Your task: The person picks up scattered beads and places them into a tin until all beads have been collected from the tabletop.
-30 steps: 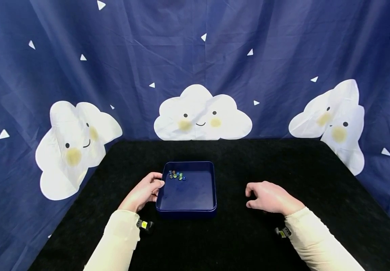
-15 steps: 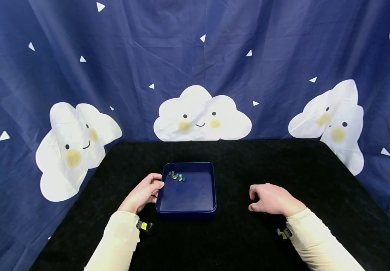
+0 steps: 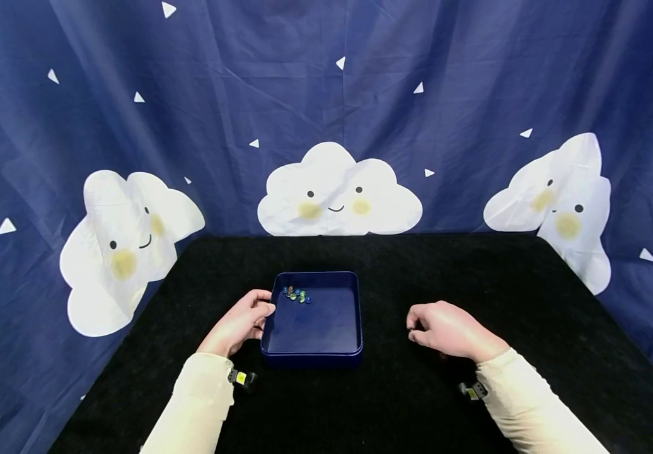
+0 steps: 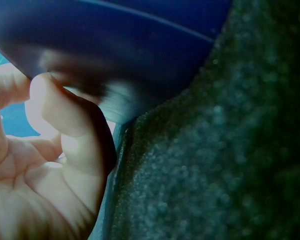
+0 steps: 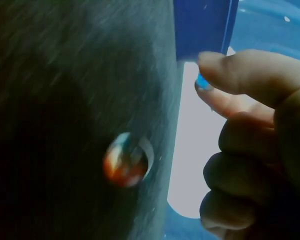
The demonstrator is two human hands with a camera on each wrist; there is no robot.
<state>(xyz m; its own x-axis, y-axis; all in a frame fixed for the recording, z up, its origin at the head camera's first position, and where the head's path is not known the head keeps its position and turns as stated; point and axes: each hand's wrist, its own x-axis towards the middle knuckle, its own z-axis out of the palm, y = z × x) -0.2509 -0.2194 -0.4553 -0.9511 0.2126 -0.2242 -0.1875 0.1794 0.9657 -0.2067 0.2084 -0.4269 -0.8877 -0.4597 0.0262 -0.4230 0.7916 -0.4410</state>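
A dark blue square tray [image 3: 315,325] lies on the black cloth, with several small glass marbles [image 3: 298,295] grouped near its back left corner. At the tray's left side my left hand [image 3: 239,321] holds the wall, thumb by the rim; the left wrist view has this hand [image 4: 55,145] against the blue side. Right of the tray, my right hand [image 3: 451,329] pinches a bluish marble [image 5: 203,82] between thumb and forefinger, slightly above the cloth. Below this hand, another marble [image 5: 127,160], orange and clear, lies on the cloth.
Black cloth [image 3: 383,403] covers the tabletop. Behind it and at both sides hangs a blue curtain [image 3: 304,82] with white smiling clouds [image 3: 340,217]. A small camera [image 3: 244,379] sits at the left wrist and another camera [image 3: 472,391] at the right.
The right hand shifted slightly right, then back left and a little away from me; its thumb and forefinger have come together. One or two marbles in the tray rolled slightly. The left hand stays put.
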